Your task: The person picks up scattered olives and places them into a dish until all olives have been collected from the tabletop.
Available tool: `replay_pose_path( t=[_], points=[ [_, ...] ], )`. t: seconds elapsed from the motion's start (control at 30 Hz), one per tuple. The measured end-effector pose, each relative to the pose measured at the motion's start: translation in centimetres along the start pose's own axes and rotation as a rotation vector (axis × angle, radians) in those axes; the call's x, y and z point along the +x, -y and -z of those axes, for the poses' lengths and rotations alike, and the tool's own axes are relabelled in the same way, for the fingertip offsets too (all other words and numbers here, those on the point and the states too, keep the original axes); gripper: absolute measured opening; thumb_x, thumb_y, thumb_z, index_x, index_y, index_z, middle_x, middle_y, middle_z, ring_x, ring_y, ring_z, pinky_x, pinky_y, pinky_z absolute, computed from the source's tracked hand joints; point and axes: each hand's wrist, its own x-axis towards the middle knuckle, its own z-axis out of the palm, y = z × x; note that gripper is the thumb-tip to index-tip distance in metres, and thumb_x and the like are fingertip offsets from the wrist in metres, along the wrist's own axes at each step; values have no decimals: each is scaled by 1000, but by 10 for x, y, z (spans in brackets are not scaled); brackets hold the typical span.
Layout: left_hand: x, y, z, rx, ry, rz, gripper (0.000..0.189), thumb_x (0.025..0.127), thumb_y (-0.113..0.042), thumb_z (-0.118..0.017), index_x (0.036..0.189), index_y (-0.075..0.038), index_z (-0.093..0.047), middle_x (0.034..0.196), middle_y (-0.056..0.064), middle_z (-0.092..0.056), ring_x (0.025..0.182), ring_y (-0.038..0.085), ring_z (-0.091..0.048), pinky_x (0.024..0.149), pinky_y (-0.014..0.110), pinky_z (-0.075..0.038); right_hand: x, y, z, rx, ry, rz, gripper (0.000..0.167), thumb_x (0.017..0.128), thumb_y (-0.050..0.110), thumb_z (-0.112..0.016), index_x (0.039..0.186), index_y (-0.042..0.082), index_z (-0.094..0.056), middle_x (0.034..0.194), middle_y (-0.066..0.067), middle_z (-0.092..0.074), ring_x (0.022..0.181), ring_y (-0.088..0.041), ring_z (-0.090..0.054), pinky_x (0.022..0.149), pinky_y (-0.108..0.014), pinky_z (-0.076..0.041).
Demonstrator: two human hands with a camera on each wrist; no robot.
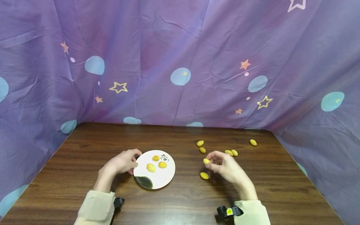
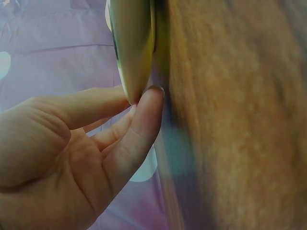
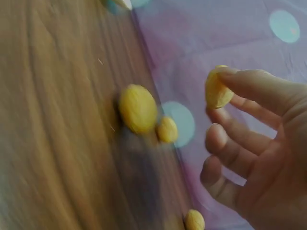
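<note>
My left hand (image 1: 122,162) pinches the left rim of a round white plate (image 1: 166,179), thumb and fingers at its edge. In the left wrist view the plate (image 2: 132,52) appears edge-on between the thumb and fingers. The plate has a dark green patch and a small dark print, and three yellow oval pieces (image 1: 151,167) lie on it. My right hand (image 1: 226,167) holds another small yellow oval piece (image 3: 217,88) between thumb and fingertips, above the table. Just below that hand, a loose yellow oval piece (image 1: 204,175) lies on the wood.
Several more yellow ovals lie beyond the right hand: a pair (image 1: 200,143) behind it, two side by side (image 1: 234,152), and one (image 1: 253,142) toward the far right corner. The brown wooden table (image 1: 174,206) meets a purple patterned cloth (image 1: 157,103) at the back and sides.
</note>
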Motion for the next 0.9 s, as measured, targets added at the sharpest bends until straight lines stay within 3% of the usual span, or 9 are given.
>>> replay_pose_path(
  t=[0.27,0.57,0.7,0.9],
  points=[
    [2,-1,0,8,3,5,40,87,9,-58,126,4,-54,83,13,-55,59,21,-61,55,33,-56,10,5,-24,-17,-12,15,19,83,11,-77,99,9,-66,84,-2,-64,69,-14,-60,58,-24,-50],
    [4,-1,-2,9,15,18,39,88,9,-58,127,4,-54,84,14,-55,60,21,-61,55,32,-56,30,13,-51,22,34,47,21,82,10,-78,99,7,-66,85,-4,-62,72,-14,-60,62,-24,-50],
    [2,1,-2,-4,6,7,39,86,11,-58,125,4,-54,81,13,-55,58,21,-61,54,31,-56,50,17,-63,102,94,32,23,83,8,-75,102,3,-64,86,-6,-62,69,-16,-60,60,-27,-52],
    [2,4,0,10,-4,-3,41,85,10,-58,125,4,-54,79,12,-55,58,20,-61,54,32,-56,83,22,-79,299,146,-88,28,84,6,-73,108,0,-61,85,-7,-61,64,-19,-58,57,-27,-48]
  ],
)
